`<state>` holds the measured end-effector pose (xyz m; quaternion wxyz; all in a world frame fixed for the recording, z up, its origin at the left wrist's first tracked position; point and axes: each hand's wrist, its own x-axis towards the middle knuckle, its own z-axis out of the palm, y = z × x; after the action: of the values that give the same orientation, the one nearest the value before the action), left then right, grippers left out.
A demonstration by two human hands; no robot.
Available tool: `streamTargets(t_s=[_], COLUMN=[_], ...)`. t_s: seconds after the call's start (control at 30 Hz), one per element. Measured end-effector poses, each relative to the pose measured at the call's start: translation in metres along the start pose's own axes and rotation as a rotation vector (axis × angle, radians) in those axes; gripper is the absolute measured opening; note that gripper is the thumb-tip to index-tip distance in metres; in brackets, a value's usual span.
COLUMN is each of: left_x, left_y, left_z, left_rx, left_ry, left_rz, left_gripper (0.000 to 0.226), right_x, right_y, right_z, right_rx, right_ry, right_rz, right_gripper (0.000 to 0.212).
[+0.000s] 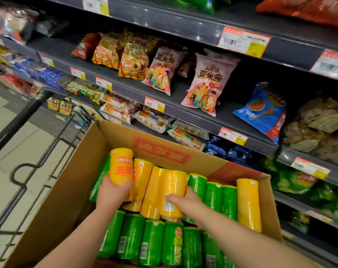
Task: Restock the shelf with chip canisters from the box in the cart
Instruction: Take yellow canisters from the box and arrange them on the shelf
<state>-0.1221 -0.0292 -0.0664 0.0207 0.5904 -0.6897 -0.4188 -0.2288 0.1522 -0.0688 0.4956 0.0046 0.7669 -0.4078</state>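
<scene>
Facing supermarket shelves (185, 110) of snack bags (204, 84), gripping one yellow canister (120, 163) upright in the left hand (112, 193) and a second canister (173, 182) in the right hand (186, 203), both over the box (67, 182) in the cart (19, 120); likely light, stiff, smooth, best clasped mid-barrel.

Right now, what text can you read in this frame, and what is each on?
"Lay's": yellow canister in the left hand, and one green canister.
"上好佳 粟米条": pink bags.
Red print on cardboard box: upside down, not legible.
Price tags: too blurred.
</scene>
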Motion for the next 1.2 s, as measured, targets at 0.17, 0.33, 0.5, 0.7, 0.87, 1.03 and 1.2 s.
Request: streamTargets(t_s=[0.17,0.33,0.5,0.7,0.87,1.03,1.2], left_x=[-0.044,-0.088,-0.146,-0.236,-0.320,-0.408,-0.484], left_y=[0.020,0.038,0.060,0.081,0.093,0.104,0.106], left_z=[0.014,0.044,0.083,0.135,0.182,0.224,0.258], left_rx=[-0.192,-0.291,-0.304,-0.274,-0.228,-0.204,-0.216], left_ry=[-0.162,-0.304,-0.432,-0.622,-0.765,-0.893,-1.010], left_rz=[0.003,0.074,0.160,0.260,0.339,0.402,0.439], left_gripper=[0.057,0.045,0.034,0.034,0.040,0.048,0.038], right_x=[-0.022,-0.052,-0.093,-0.162,-0.228,-0.295,-0.351], right_y=[-0.004,0.009,0.040,0.104,0.166,0.220,0.268], right_z=[-0.024,-0.062,-0.111,-0.177,-0.235,-0.289,-0.332], right_rx=[0.012,0.035,0.082,0.234,0.351,0.469,0.505], right_ry=[0.050,0.123,0.232,0.339,0.471,0.554,0.632], right_rz=[-0.040,-0.065,-0.095,-0.107,-0.124,-0.174,-0.199], right_gripper=[0.052,0.050,0.055,0.061,0.050,0.037,0.044])
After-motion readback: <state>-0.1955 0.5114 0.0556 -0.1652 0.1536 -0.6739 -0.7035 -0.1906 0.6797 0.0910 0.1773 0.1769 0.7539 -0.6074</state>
